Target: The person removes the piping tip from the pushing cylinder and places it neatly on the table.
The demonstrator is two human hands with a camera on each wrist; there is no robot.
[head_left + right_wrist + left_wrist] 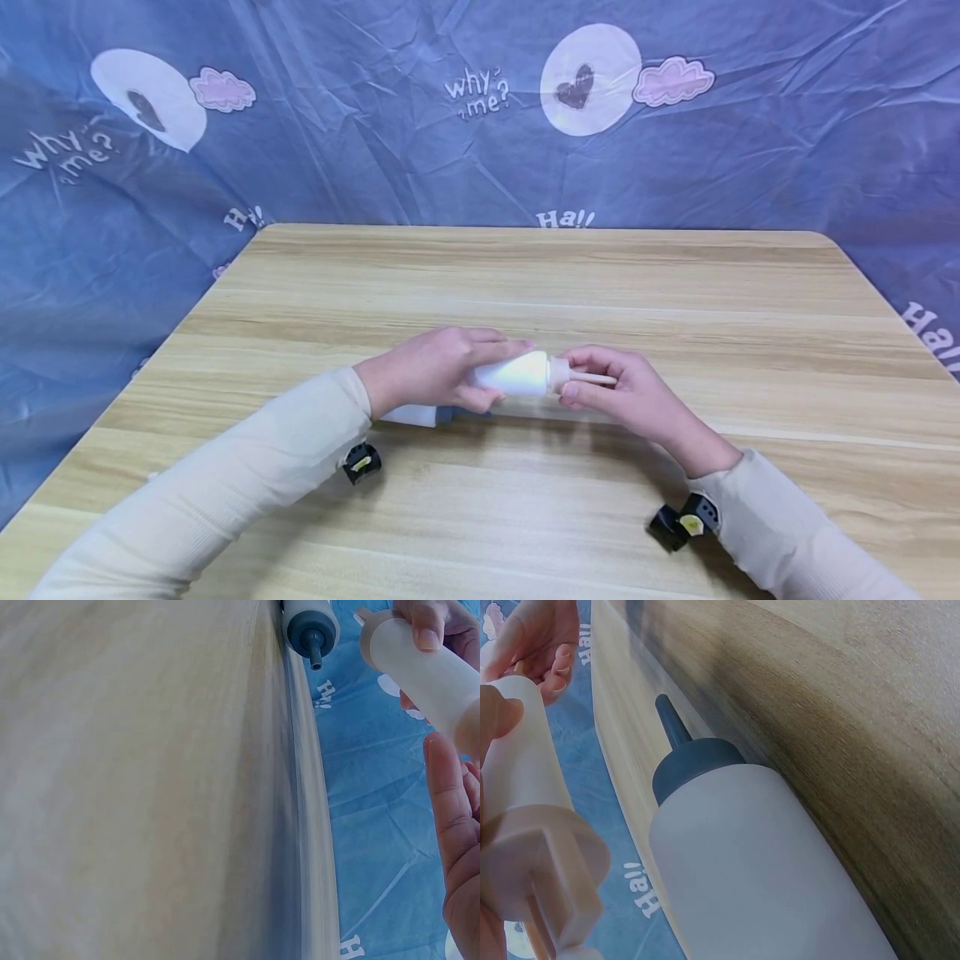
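Note:
My left hand [438,365] grips a white squeeze bottle [521,375] by its body, holding it sideways above the table. A pale beige cap with a thin nozzle [594,378] points right from its end. Around that cap, the thumb and fingers of my right hand [633,392] pinch from below and above. At the bottle's other end, the left wrist view shows a beige piece [544,855] with a raised bar. Beneath my left hand lies a second white squeeze bottle [742,855] with a dark blue-grey nozzle cap [697,766], partly hidden in the head view.
The wood-grain table [480,517] spreads under both hands. A blue printed cloth [360,108] hangs behind its far edge and along the sides. Black wrist cameras sit under both sleeves, the right one [678,523] low over the table.

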